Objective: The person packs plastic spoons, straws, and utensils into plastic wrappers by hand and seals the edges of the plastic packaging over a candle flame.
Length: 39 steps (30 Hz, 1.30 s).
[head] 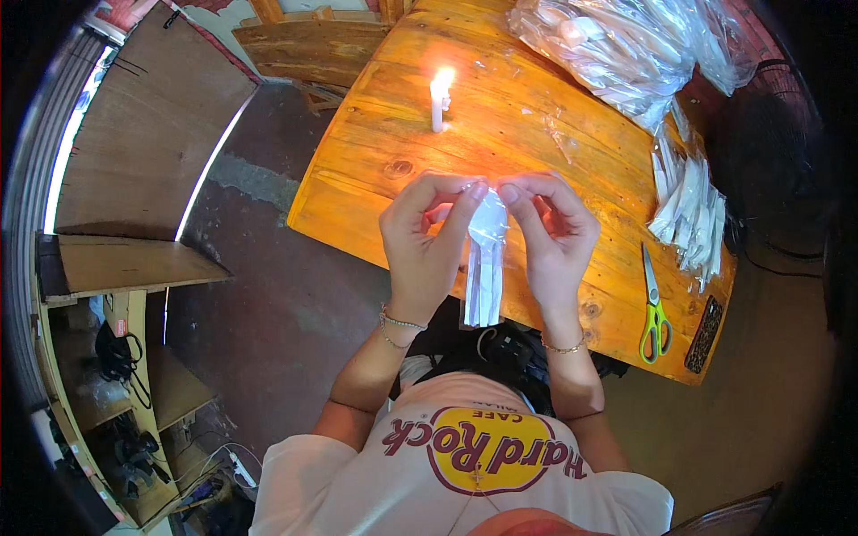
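Between my hands hangs a clear plastic sleeve holding white plastic cutlery [488, 231], a spoon's bowl showing at its top. My left hand [432, 234] pinches the upper left corner of the sleeve between thumb and fingers, and my right hand [553, 231] pinches the upper right corner. A lit white candle [437, 114] stands upright on the wooden table [375, 194], beyond my hands and apart from the sleeve. To the right lie green-handled scissors [653, 308], their blades pointing away from me. A pile of wrapped white cutlery [690, 208] rests near the table's right edge.
A large clear bag of white cutlery [617, 53] covers the far right part of the table. A dark patterned strip [704, 333] lies at the near right corner. Small plastic scraps [558, 137] are scattered past my hands. Wooden shelves [144, 335] stand at the left.
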### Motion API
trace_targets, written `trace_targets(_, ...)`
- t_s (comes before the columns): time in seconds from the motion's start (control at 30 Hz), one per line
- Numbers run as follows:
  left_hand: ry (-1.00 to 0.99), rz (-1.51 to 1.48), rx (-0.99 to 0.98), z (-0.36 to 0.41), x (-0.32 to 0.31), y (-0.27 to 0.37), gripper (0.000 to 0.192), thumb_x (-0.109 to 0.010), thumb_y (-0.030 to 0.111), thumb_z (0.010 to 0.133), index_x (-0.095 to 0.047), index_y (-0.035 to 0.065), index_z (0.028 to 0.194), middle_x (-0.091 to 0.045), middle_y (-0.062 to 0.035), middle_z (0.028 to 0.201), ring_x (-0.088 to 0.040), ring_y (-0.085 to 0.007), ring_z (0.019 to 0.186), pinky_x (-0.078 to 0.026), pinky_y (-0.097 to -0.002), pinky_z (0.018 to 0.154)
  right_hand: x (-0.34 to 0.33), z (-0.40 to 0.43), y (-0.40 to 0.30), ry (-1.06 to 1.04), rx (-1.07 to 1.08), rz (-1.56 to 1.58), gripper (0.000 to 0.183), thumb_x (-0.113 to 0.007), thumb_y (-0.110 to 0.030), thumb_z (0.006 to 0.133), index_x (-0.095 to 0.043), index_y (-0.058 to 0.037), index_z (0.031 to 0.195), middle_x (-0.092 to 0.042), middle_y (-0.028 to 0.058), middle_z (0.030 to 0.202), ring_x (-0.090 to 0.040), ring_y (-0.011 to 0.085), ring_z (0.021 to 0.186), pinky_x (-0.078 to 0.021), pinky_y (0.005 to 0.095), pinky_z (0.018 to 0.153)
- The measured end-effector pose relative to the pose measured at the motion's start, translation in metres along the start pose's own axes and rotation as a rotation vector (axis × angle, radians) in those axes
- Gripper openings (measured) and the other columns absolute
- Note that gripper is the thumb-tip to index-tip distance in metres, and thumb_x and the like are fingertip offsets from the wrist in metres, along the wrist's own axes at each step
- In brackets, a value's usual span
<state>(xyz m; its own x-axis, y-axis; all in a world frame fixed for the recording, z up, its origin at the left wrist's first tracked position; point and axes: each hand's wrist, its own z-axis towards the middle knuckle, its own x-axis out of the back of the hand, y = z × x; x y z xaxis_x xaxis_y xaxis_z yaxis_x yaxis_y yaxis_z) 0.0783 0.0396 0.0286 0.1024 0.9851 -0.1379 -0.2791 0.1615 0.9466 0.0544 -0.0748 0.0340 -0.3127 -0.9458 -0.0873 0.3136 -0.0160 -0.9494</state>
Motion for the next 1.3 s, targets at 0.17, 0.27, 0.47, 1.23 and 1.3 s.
trace_targets(0.17, 0.094, 0.012, 0.011, 0.004, 0.003, -0.007, 0.006, -0.058, 0.004, 0.081, -0.057, -0.002, 0.082, -0.058, -0.004, 0.074, -0.055, -0.0053, 0.067, -0.046, -0.018, 0.055, -0.013, 0.003, 0.012, 0.018, -0.18, 0.164, 0.005, -0.057, 0.001, 0.08, -0.058, 0.001, 0.085, -0.058, 0.0035, 0.08, -0.053, 0.0076, 0.073, -0.0422, 0.02, 0.063)
trace_targets(0.27, 0.115, 0.009, 0.1, 0.01, 0.005, -0.016, 0.005, -0.058, 0.004, 0.081, -0.057, -0.0012, 0.082, -0.058, -0.0037, 0.074, -0.054, -0.0043, 0.066, -0.044, -0.0174, 0.051, -0.02, 0.006, 0.022, 0.048, -0.294, 0.298, 0.003, -0.054, -0.003, 0.083, -0.055, -0.0004, 0.085, -0.057, 0.0016, 0.078, -0.052, 0.005, 0.068, -0.0413, 0.0185, 0.058)
trace_targets(0.47, 0.14, -0.016, 0.148, 0.026, 0.004, -0.037, 0.011, -0.059, 0.01, 0.082, -0.055, 0.0008, 0.08, -0.055, -0.0012, 0.069, -0.051, -0.0026, 0.061, -0.041, -0.0159, 0.049, -0.037, 0.017, 0.047, 0.213, -0.261, 0.225, 0.009, -0.054, -0.009, 0.085, -0.054, -0.002, 0.08, -0.053, -0.0002, 0.069, -0.042, 0.0016, 0.056, -0.0328, 0.016, 0.047)
trace_targets(1.23, 0.182, -0.026, 0.253, 0.064, 0.005, -0.045, 0.01, -0.054, 0.006, 0.082, -0.057, -0.0033, 0.08, -0.059, -0.0056, 0.07, -0.057, -0.0073, 0.062, -0.052, -0.0235, 0.055, -0.042, 0.059, 0.062, 0.343, -0.189, 0.144, 0.006, -0.052, -0.001, 0.083, -0.053, -0.0015, 0.076, -0.052, -0.0014, 0.069, -0.044, 0.0026, 0.062, -0.035, 0.0165, 0.052)
trace_targets(1.3, 0.174, -0.022, 0.281, 0.066, 0.004, -0.045, 0.01, -0.053, 0.006, 0.082, -0.057, -0.0036, 0.082, -0.059, -0.0056, 0.07, -0.057, -0.0075, 0.061, -0.052, -0.0237, 0.056, -0.038, 0.061, 0.061, 0.332, -0.183, 0.144, 0.006, -0.052, 0.0, 0.082, -0.054, -0.0013, 0.077, -0.052, -0.0009, 0.07, -0.044, 0.0026, 0.061, -0.0352, 0.0165, 0.052)
